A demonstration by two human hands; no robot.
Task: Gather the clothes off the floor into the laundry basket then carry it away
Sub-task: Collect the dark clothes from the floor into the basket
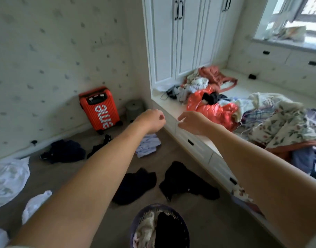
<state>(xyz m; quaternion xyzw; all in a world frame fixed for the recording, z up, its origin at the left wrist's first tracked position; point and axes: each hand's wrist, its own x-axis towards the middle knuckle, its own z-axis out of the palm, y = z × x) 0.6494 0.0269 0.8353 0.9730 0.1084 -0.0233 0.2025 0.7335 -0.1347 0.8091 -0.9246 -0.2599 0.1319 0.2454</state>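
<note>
White sideways letters, seemingly "eme", stand on the orange suitcase (99,109).

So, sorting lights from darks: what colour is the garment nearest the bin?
The garment is pale blue; head view.

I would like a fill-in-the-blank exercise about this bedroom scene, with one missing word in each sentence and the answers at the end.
1. The orange suitcase stands against the ___.
2. The left hand and the right hand hold ___.
3. The light blue garment lies on the ___.
4. Just beyond the laundry basket lie ___ black garments.
Answers: wall; nothing; floor; two.
</note>
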